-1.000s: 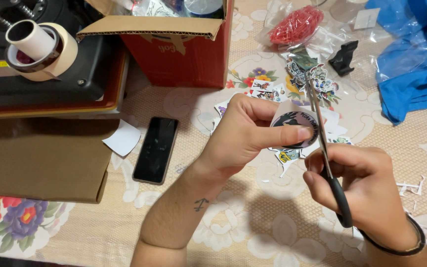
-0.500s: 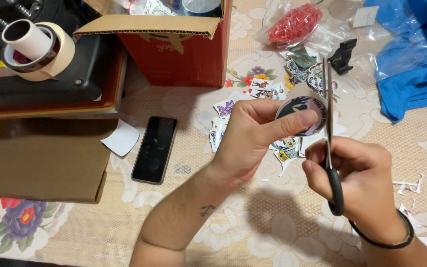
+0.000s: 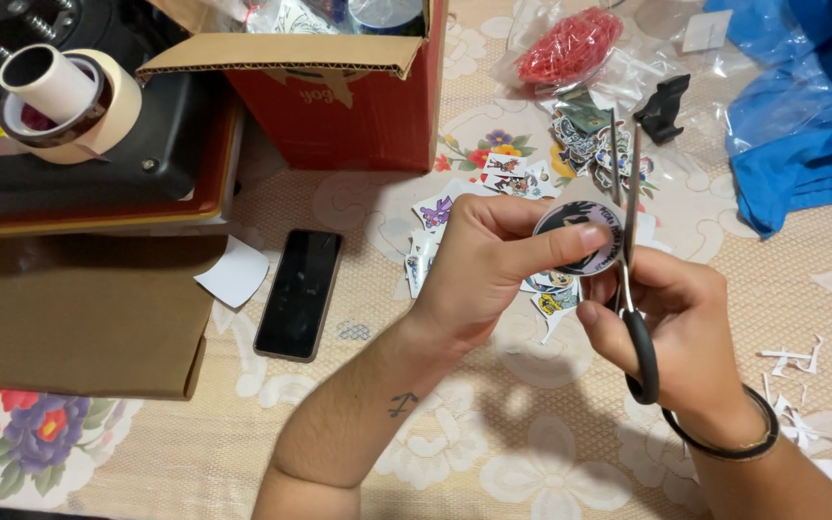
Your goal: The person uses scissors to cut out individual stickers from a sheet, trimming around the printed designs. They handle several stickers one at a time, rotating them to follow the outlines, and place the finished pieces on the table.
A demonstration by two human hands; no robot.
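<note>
**Trimming a round sticker with scissors**

Our left hand pinches a round sticker by its lower edge. Immediately right of it, our right hand grips black-handled scissors, blades narrowly parted, long axis pointing away from us, touching the sticker's right rim. Cut stickers lie on the counter beyond our hands.

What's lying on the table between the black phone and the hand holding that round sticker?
In the head view, between the phone and the left hand gripping the round sticker, there is mostly bare floral tablecloth, then a few small cut stickers beside the hand.
</note>
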